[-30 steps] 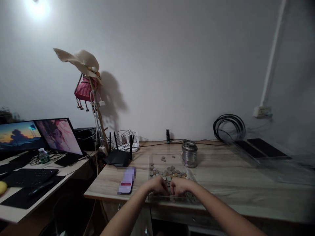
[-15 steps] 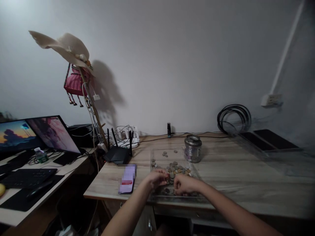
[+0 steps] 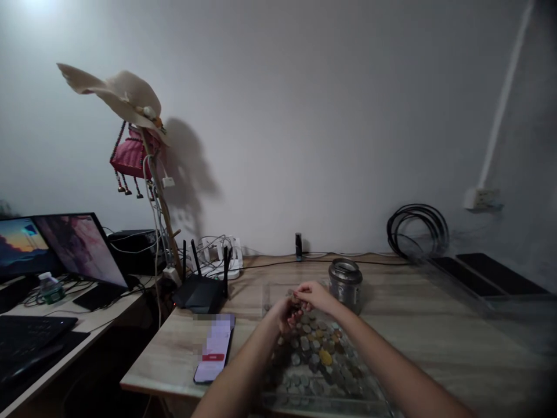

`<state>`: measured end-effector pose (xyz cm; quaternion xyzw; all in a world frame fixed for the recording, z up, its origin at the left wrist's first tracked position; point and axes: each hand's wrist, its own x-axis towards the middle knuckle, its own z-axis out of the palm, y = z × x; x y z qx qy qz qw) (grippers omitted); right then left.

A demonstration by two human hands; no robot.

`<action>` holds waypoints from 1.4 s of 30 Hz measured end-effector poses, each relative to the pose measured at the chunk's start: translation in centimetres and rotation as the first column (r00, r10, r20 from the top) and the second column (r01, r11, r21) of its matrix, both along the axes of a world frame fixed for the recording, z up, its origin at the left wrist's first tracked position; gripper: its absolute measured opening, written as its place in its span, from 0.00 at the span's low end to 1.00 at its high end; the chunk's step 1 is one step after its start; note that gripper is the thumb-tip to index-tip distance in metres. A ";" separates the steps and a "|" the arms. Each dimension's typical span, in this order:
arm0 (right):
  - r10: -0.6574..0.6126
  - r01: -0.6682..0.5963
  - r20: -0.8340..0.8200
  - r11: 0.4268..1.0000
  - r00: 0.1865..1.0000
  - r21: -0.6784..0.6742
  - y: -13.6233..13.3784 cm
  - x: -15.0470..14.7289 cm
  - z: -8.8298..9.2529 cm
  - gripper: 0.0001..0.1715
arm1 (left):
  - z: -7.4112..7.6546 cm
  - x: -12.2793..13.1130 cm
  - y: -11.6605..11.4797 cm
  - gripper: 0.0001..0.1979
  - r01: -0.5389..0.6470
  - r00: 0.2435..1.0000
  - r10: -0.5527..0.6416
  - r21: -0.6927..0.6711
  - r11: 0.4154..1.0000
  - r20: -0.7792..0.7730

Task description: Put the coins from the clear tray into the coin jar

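Clutching coins [image 3: 296, 304], left hand [image 3: 287, 314] curled, right hand [image 3: 314, 295] pinching at them; tray coins [image 3: 325, 356] mostly flat; tin [image 3: 346, 283] upright

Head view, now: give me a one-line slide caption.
Both hands close together above coins spread in a clear tray, a metallic tin nearby.

Left grip [image 3: 287, 316] and right grip [image 3: 317, 297] have risen off the coins [image 3: 314, 359] and met
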<state>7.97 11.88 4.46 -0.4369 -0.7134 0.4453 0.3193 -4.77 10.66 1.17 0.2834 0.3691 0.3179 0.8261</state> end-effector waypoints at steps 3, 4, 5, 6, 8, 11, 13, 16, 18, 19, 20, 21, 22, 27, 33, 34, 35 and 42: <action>-0.038 0.031 0.059 0.993 0.998 0.112 1.4 0.0 -0.7 0.16 | 0.4 -0.4 1.2 0.11 0.062 0.998 -0.061 0.089 0.994 -0.013; -0.053 0.040 0.075 0.986 0.996 0.161 1.7 0.0 -0.9 0.17 | 0.4 -0.4 1.5 0.11 0.061 0.998 -0.059 0.112 0.992 -0.024; -0.062 0.043 0.085 0.978 0.994 0.204 2.0 -0.1 -1.1 0.18 | 0.4 -0.5 1.9 0.12 0.056 0.998 -0.052 0.125 0.991 -0.034; -0.061 0.040 0.087 0.972 0.994 0.231 2.1 -0.1 -1.3 0.19 | 0.3 -0.5 2.2 0.14 0.053 0.998 -0.049 0.127 0.991 -0.037; -0.048 0.031 0.067 0.972 0.997 0.235 2.3 -0.4 -1.8 0.20 | -0.1 -0.5 2.9 0.17 0.075 0.997 -0.072 0.105 0.992 -0.027; -0.066 0.065 -0.001 0.976 0.998 0.209 2.4 -0.7 -2.4 0.22 | -0.5 -0.6 3.5 0.24 0.125 0.992 -0.125 0.061 0.990 0.005; -0.098 0.101 -0.025 0.958 0.995 0.267 2.5 -0.8 -2.7 0.21 | -0.6 -0.7 3.5 0.25 0.113 0.993 -0.114 0.046 0.993 0.019; -0.083 0.067 0.027 0.926 0.996 0.372 2.7 -0.4 -2.8 0.22 | -0.5 -0.6 3.0 0.23 0.088 0.996 -0.088 0.038 0.995 0.016; -0.079 0.039 0.079 0.910 0.994 0.412 2.6 -0.2 -2.8 0.23 | -0.4 -0.4 2.7 0.23 0.082 0.996 -0.083 0.036 0.996 0.020; -0.092 0.041 0.098 0.900 0.991 0.434 2.5 -0.1 -2.8 0.23 | -0.4 -0.3 2.5 0.23 0.066 0.997 -0.067 0.045 0.997 0.024; -0.112 0.046 0.117 0.887 0.987 0.460 2.3 -0.1 -2.8 0.22 | -0.4 -0.3 2.5 0.23 0.043 0.999 -0.044 0.059 0.997 0.020; -0.131 0.049 0.135 0.871 0.982 0.489 2.2 0.0 -2.8 0.22 | -0.4 -0.2 2.4 0.24 0.018 1.000 -0.019 0.075 0.997 0.009; -0.145 0.047 0.153 0.857 0.977 0.514 2.0 0.1 -2.8 0.22 | -0.5 -0.2 2.5 0.24 0.001 1.000 0.000 0.091 0.996 -0.005; -0.202 0.057 0.198 0.823 0.959 0.565 1.4 0.5 -2.7 0.21 | -0.7 -0.4 2.4 0.25 0.031 0.998 -0.025 0.119 0.992 -0.049; -0.248 0.072 0.226 0.806 0.942 0.587 0.8 0.3 -2.7 0.20 | -0.6 -0.4 1.8 0.22 0.003 0.997 0.009 0.163 0.987 -0.079; -0.269 0.094 0.209 0.796 0.940 0.598 0.6 0.4 -2.5 0.20 | -0.6 -0.4 1.7 0.22 -0.021 0.997 0.032 0.159 0.987 -0.067; -0.299 0.129 0.179 0.775 0.937 0.618 0.4 0.7 -2.1 0.20 | -0.6 -0.5 1.8 0.21 -0.037 0.998 0.045 0.149 0.988 -0.050; -0.725 0.498 0.031 0.504 0.688 0.706 2.7 9.1 3.9 0.16 | -0.9 -1.1 2.6 0.19 -0.172 0.985 0.174 0.072 0.982 -0.014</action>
